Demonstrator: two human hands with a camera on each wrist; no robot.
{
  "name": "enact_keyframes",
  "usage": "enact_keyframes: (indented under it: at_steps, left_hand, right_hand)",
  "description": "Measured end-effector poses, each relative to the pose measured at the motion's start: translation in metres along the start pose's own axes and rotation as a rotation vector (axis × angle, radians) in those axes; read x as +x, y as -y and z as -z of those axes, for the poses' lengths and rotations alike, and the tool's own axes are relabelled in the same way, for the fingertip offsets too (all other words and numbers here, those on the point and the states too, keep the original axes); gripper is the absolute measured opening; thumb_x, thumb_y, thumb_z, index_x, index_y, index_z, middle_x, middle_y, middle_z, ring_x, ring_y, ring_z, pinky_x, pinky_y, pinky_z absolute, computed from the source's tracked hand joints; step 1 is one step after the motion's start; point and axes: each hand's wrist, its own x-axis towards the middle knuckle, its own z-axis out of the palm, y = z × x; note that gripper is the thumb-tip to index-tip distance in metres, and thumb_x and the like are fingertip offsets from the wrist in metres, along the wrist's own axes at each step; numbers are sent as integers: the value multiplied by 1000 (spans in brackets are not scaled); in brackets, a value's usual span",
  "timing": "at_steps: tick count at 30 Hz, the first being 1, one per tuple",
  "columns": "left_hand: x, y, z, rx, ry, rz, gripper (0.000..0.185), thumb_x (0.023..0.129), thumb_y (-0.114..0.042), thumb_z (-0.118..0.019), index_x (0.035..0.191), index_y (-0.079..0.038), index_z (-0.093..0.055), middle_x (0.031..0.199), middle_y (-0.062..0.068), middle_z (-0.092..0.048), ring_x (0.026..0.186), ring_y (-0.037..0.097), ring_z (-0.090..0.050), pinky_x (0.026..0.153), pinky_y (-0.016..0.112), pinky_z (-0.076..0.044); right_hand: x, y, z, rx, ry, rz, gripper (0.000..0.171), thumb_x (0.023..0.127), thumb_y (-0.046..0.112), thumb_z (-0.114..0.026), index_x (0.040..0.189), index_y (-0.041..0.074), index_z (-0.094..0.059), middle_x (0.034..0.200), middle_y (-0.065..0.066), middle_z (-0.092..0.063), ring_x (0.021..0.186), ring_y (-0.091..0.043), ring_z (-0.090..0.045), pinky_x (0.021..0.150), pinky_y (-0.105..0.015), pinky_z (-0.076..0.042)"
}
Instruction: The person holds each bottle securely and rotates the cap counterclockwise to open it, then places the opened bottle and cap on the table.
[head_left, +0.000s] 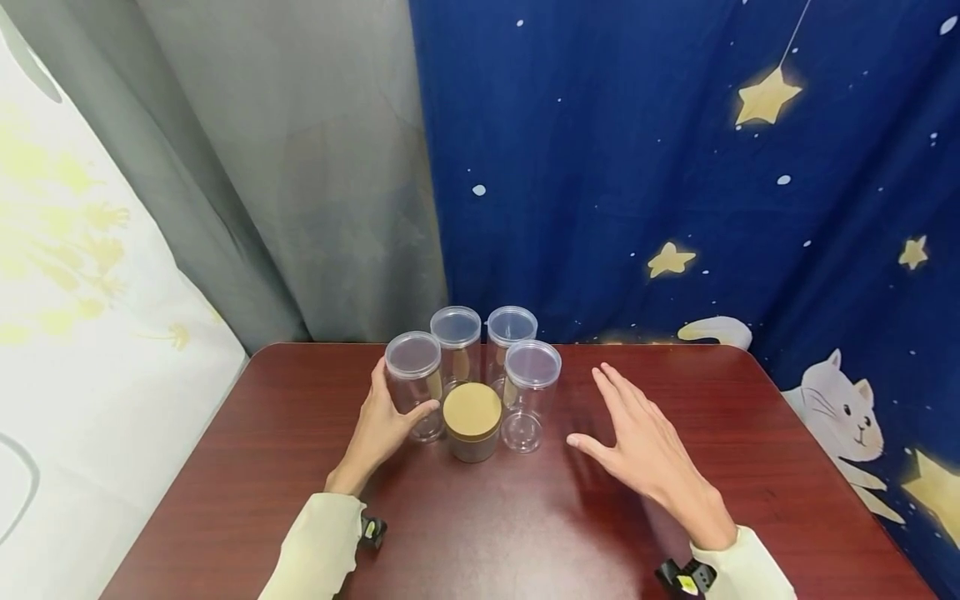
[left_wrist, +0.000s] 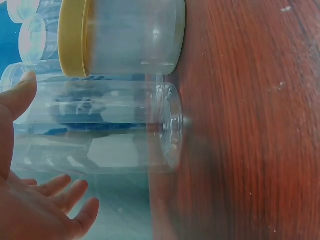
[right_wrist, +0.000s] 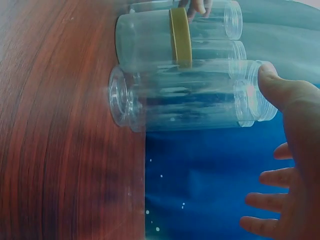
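Several clear plastic jars stand upright in a cluster on the table. A short jar with a gold lid sits at the front middle. My left hand is at the front-left tall jar, thumb and fingers spread on either side; the left wrist view shows a gap between the fingers and that jar. Right of the front-right tall jar, my right hand is held with spread fingers and holds nothing. Two more tall jars, back-left and back-right, stand behind, partly hidden.
The dark red wooden table has its far edge just behind the jars. A grey curtain and a blue star-patterned curtain hang behind it. White cloth hangs along the left side.
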Motion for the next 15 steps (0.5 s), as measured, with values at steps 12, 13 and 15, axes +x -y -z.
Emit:
enact_keyframes:
  at_steps: [12, 13, 15]
  left_hand:
    - [3, -4, -5, -68, 10, 1, 102, 81, -29, -83, 154, -6, -16, 146, 20, -43, 135, 36, -45, 113, 56, -33]
    - [3, -5, -4, -73, 10, 6, 102, 81, -28, -83, 154, -6, -16, 146, 20, -43, 135, 36, -44, 113, 56, -32]
    - [2, -6, -3, -74, 12, 10, 102, 81, -29, -83, 154, -6, -16, 147, 20, -42, 136, 36, -43, 114, 56, -31]
  right_hand:
    - [4, 10, 2, 42, -37, 19, 96, 82, 63, -69, 155, 13, -31, 160, -10, -32, 139, -34, -41, 104, -57, -41]
    - [4, 11, 3, 45, -39, 20, 96, 82, 63, -69, 155, 13, -31, 160, -9, -31, 139, -34, -42, 104, -57, -41]
    - [5, 14, 3, 48, -39, 23, 96, 82, 62, -69, 156, 14, -30, 160, -9, -31, 138, -34, -43, 104, -57, -42]
